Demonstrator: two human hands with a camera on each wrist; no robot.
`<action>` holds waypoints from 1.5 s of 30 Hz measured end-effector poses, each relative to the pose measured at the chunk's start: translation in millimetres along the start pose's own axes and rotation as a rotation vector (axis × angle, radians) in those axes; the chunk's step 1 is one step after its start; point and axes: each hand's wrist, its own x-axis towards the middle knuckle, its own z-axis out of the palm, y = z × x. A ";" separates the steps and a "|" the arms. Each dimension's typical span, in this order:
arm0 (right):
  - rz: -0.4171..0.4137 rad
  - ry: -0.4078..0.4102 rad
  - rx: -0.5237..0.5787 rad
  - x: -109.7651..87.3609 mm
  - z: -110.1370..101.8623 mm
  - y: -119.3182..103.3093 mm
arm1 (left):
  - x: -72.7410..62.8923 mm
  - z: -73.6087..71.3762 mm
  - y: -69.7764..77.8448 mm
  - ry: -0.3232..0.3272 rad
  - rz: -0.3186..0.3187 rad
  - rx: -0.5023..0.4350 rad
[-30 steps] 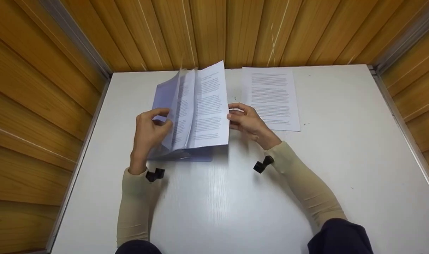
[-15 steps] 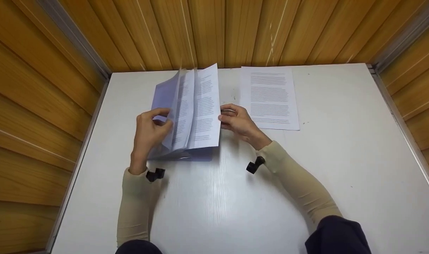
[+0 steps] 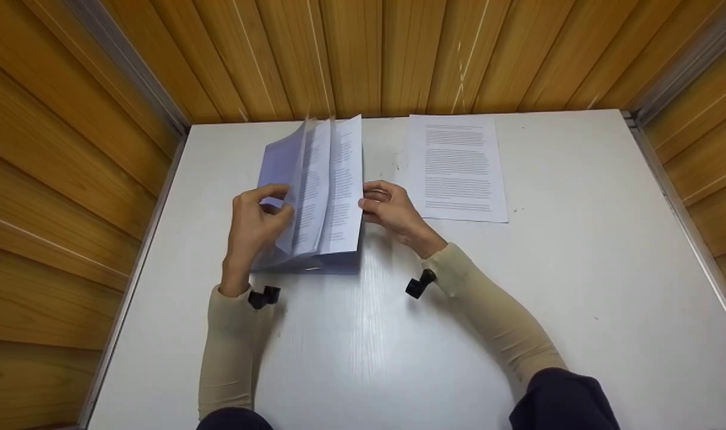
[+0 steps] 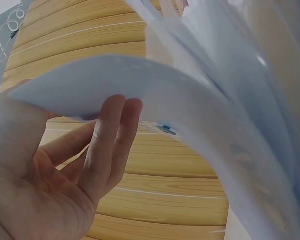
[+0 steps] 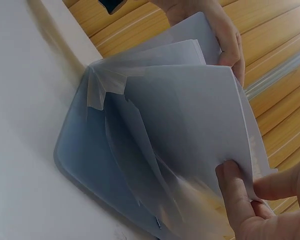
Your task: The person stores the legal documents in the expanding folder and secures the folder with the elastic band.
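Observation:
A bluish-purple display folder [image 3: 276,158] with clear sleeves stands part open, left of the table's middle. My left hand [image 3: 252,224] pinches its lifted cover and front leaves between thumb and finger; the cover bends in a curve in the left wrist view. On the other side, my right hand [image 3: 389,209] pinches the outer edge of a printed sheet of paper [image 3: 343,203]. That sheet stands tilted up, its inner edge in among the sleeves. Clear sleeves [image 5: 115,82] fan out behind it in the right wrist view. How deep the sheet sits is hidden.
Another printed paper [image 3: 458,167] lies flat at the back of the white table [image 3: 363,346], right of the folder. Wooden panel walls [image 3: 398,54] border the table at the back and sides. A black camera [image 3: 420,284] sits by the right wrist.
My right hand has moved left with the sheet, bringing the sheet's outer edge closer to the folder. The left hand has hardly moved and keeps the cover lifted.

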 end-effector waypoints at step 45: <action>-0.042 0.039 -0.240 21.6 46.3 9.4 | 2.0 -1.2 -0.7 0.003 0.029 -0.012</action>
